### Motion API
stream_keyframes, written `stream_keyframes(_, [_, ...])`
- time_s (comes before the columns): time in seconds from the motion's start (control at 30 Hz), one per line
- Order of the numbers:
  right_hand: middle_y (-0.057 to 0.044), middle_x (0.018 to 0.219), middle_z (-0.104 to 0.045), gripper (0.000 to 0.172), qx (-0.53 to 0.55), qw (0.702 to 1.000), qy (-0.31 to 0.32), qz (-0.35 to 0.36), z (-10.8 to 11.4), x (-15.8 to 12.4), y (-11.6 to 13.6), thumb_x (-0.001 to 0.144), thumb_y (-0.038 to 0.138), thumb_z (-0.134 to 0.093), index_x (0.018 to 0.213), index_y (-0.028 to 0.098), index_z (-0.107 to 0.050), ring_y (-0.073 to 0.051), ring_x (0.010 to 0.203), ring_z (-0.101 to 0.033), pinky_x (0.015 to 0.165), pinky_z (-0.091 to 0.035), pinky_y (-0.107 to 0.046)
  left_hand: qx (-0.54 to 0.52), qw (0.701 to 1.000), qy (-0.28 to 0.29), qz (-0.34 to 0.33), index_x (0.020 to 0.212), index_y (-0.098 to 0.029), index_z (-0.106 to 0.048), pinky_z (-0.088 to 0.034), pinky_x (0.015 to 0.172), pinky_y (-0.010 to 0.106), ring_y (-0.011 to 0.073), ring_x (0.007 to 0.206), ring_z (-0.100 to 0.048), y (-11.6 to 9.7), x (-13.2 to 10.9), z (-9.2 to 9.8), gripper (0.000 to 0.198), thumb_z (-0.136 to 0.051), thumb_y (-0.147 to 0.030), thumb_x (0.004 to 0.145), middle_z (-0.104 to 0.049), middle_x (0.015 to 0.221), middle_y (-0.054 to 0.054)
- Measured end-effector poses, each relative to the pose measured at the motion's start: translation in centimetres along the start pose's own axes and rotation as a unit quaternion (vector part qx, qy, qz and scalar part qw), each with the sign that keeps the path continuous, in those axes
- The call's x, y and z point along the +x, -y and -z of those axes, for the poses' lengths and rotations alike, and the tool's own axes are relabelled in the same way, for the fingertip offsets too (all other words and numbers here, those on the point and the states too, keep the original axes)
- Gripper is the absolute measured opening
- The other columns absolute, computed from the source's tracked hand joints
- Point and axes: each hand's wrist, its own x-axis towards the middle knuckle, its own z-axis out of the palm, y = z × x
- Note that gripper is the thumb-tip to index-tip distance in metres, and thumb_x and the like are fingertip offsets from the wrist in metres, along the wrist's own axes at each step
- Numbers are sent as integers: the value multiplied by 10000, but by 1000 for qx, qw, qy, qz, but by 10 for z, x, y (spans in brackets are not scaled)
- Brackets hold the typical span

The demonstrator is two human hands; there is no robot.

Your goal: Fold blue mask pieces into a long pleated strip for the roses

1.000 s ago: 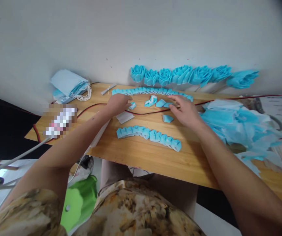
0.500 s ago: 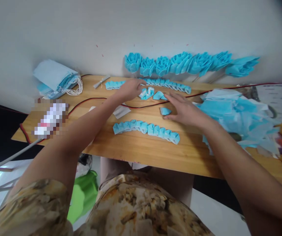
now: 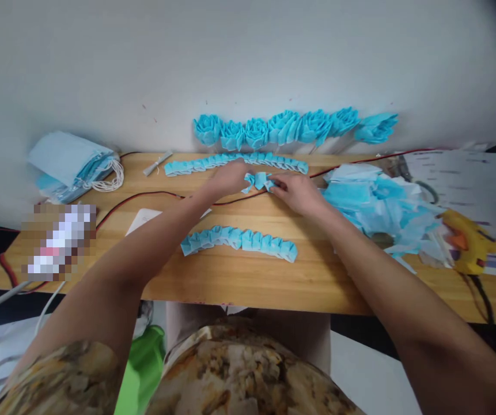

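My left hand (image 3: 229, 178) and my right hand (image 3: 296, 192) meet over the middle of the wooden table (image 3: 248, 276). Between them sits a small bunch of folded blue pieces (image 3: 257, 181), which both hands pinch from either side. A pleated blue strip (image 3: 239, 238) lies nearer to me, below the hands. A longer pleated blue strip (image 3: 234, 161) lies just beyond them. Behind it, a row of blue fabric roses (image 3: 291, 127) leans on the white wall.
A stack of blue face masks (image 3: 72, 164) lies at the far left. A heap of cut blue mask material (image 3: 381, 204) lies to the right, with a yellow glue gun (image 3: 468, 245) past it. A red cable (image 3: 144, 197) crosses the table. A blurred packet (image 3: 60, 242) lies near the left edge.
Both hands have come together and gathered the loose blue pieces into one bunch. The small piece that lay apart by my right hand is no longer on the wood. The camera view has shifted.
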Motion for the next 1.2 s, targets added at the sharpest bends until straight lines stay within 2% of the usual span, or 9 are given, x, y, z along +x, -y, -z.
stream_keyframes(0.1, [-81,1055,-799,442,29,1000,-2,-12,1,11,5,890,257,-643,1327,238,-705,-293,968,-723,869,-532,-394,1,1000,-9,-4,1114,-202,-774,-494,993,376,279,1063,-665,-4,4,-4,389,-640,-121,758,-736,1092,97])
stream_keyframes(0.2, [-86,1131,-792,523,86,996,18,-11,0,19,14,876,304,-696,1389,213,-659,-300,1043,-717,909,-530,-389,-127,990,-31,44,991,-177,-752,-555,861,348,222,838,-683,-11,8,-9,277,-665,-111,737,-726,913,57])
stream_keyframes(0.3, [-101,1262,-753,565,119,993,3,-26,-2,24,24,865,294,-722,1415,195,-638,-313,1152,-694,969,-518,-392,-326,933,-67,136,960,-156,-696,-576,705,299,148,645,-635,-24,8,-13,210,-651,-101,763,-667,785,15])
stream_keyframes(0.37, [-104,1337,-719,571,128,991,-18,-32,-2,25,28,868,269,-717,1426,189,-630,-313,1221,-669,1016,-500,-392,-424,886,-89,162,974,-146,-674,-581,717,274,125,665,-638,-32,4,-12,193,-643,-98,790,-660,791,10])
stream_keyframes(0.57, [-48,1320,-731,435,176,982,-48,-39,4,23,27,894,263,-665,1327,232,-695,-272,1218,-666,1067,-482,-401,-550,812,-97,170,1122,-144,-620,-620,803,303,122,788,-671,-50,-11,0,261,-630,-142,861,-672,933,38])
stream_keyframes(0.67, [-36,1169,-771,324,244,961,-97,-92,9,25,13,879,314,-653,1178,224,-740,-254,1093,-697,967,-544,-389,-545,819,-78,163,1126,-159,-634,-639,776,336,135,821,-674,-55,-20,5,291,-672,-175,838,-687,1097,78])
stream_keyframes(0.9, [-12,856,-689,269,410,844,-220,-267,35,3,-51,788,403,-683,980,220,-643,-179,750,-678,561,-533,-264,-501,846,-55,174,1096,-205,-702,-631,720,264,145,901,-668,-53,-55,13,308,-728,-237,791,-674,1261,89])
stream_keyframes(1.03, [-12,846,-673,186,407,827,-235,-308,51,-25,-74,763,323,-693,899,223,-615,-176,738,-670,513,-498,-248,-477,862,-102,139,1085,-219,-723,-635,746,283,174,950,-681,-44,-88,31,309,-740,-318,793,-690,1222,71])
stream_keyframes(1.2, [-49,882,-681,94,391,824,-252,-324,67,-28,-75,804,242,-667,881,243,-614,-168,720,-650,513,-485,-255,-325,930,-141,92,1048,-282,-770,-618,800,347,214,913,-699,-44,-163,63,223,-683,-380,867,-755,1084,56])
